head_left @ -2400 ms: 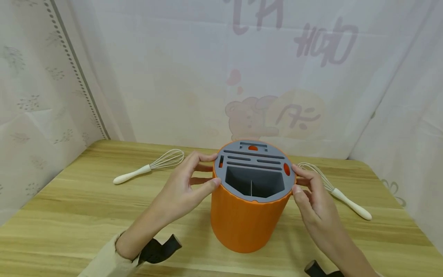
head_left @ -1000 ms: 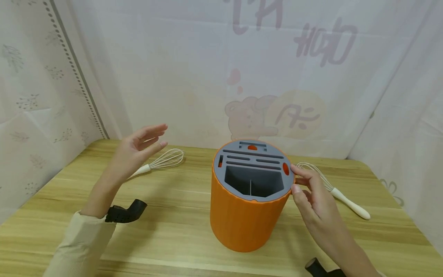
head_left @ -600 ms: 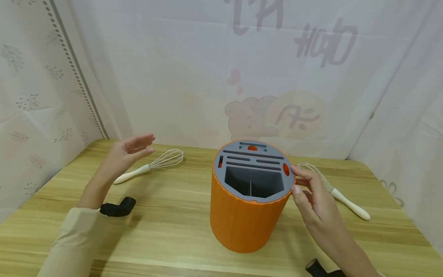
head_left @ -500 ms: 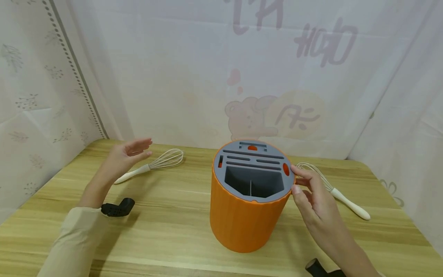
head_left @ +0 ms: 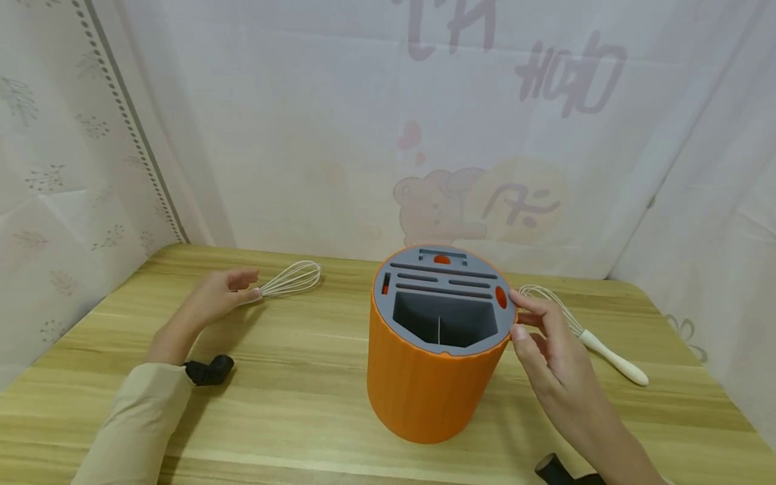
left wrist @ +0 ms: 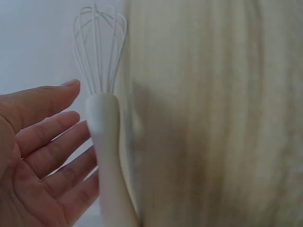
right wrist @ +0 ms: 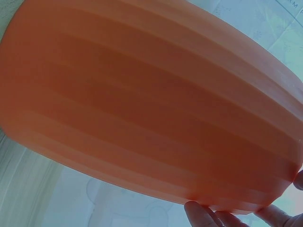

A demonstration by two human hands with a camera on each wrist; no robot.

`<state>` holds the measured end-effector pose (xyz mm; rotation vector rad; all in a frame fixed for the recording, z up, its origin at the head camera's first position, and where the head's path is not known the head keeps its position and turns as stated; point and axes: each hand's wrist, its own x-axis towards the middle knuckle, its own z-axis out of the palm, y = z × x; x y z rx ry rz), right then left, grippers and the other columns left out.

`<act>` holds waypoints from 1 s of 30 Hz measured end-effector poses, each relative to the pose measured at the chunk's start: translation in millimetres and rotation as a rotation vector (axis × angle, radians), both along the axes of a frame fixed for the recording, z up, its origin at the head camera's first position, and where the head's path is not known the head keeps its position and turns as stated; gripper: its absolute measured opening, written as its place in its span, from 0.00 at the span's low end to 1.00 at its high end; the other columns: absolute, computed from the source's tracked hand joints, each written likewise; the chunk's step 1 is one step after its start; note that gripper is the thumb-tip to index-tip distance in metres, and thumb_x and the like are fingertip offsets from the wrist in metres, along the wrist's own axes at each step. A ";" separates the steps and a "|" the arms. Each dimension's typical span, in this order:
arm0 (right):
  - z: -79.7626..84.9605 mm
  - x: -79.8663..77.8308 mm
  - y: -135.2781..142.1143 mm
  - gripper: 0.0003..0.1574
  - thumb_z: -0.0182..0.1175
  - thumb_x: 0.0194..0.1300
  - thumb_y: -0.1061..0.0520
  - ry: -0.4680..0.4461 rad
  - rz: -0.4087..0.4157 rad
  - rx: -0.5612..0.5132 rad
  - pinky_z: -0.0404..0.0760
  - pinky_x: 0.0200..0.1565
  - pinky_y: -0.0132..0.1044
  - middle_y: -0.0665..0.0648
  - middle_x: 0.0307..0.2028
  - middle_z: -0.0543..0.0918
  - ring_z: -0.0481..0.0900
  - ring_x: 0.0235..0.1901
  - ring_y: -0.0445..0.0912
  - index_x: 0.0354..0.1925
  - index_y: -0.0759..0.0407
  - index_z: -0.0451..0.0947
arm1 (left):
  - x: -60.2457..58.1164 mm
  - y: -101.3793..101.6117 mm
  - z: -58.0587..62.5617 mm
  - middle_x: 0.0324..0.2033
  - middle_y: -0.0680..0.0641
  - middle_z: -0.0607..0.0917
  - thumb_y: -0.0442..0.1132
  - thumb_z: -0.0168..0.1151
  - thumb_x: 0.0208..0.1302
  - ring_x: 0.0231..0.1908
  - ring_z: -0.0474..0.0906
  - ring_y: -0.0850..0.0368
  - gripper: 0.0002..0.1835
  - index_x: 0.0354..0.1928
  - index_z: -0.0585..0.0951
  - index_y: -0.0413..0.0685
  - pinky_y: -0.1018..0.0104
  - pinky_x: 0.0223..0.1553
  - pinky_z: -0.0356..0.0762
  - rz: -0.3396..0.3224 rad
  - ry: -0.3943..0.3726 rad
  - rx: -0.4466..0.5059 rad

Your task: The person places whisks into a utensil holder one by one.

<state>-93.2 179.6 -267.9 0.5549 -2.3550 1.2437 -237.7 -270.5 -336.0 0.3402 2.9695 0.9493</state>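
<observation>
An orange utensil holder [head_left: 424, 397] stands upright on the table, its grey slotted lid [head_left: 445, 278] facing up. My right hand [head_left: 558, 357] holds the holder's right side, thumb and bent fingers against the rim; in the right wrist view its fingertips touch the ribbed orange wall [right wrist: 142, 104]. At the left lies a white whisk [head_left: 297, 277]. My left hand [head_left: 218, 296] is over that whisk's handle and hides much of it in the head view. In the left wrist view the hand's fingers are spread beside the handle [left wrist: 106, 137], the thumb apart from it.
A second white whisk [head_left: 615, 357] lies behind and right of my right hand, its wire end partly hidden by that hand and the holder. The wooden table [head_left: 291, 404] ends at a printed white curtain [head_left: 303, 135], with curtains on both sides too.
My left hand let go of the holder's left rim, moved left, and has come down to the left whisk's handle. The right hand and the holder have stayed in place.
</observation>
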 end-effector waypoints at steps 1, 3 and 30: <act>0.1 0.2 0.1 0.24 0.46 0.68 0.66 -0.001 -0.001 0.001 0.72 0.37 0.23 0.49 0.55 0.73 0.72 0.47 0.37 0.62 0.54 0.64 | -0.4 -0.1 -1.2 0.55 0.30 0.74 0.44 0.57 0.65 0.55 0.71 0.32 0.29 0.60 0.68 0.29 0.41 0.54 0.69 0.000 0.002 -0.006; 0.4 0.8 0.5 0.24 0.46 0.69 0.65 -0.007 -0.009 0.008 0.72 0.37 0.23 0.48 0.55 0.72 0.72 0.48 0.37 0.62 0.54 0.64 | -1.4 0.1 -3.2 0.53 0.30 0.76 0.43 0.58 0.65 0.54 0.72 0.32 0.28 0.59 0.69 0.28 0.40 0.55 0.68 -0.003 0.004 -0.011; 1.1 1.2 0.6 0.24 0.45 0.69 0.64 -0.010 -0.012 0.018 0.72 0.39 0.22 0.47 0.56 0.72 0.72 0.48 0.36 0.61 0.53 0.64 | -0.3 3.1 -5.5 0.40 0.33 0.83 0.37 0.61 0.61 0.41 0.80 0.37 0.16 0.48 0.80 0.33 0.50 0.38 0.77 0.010 0.063 -0.079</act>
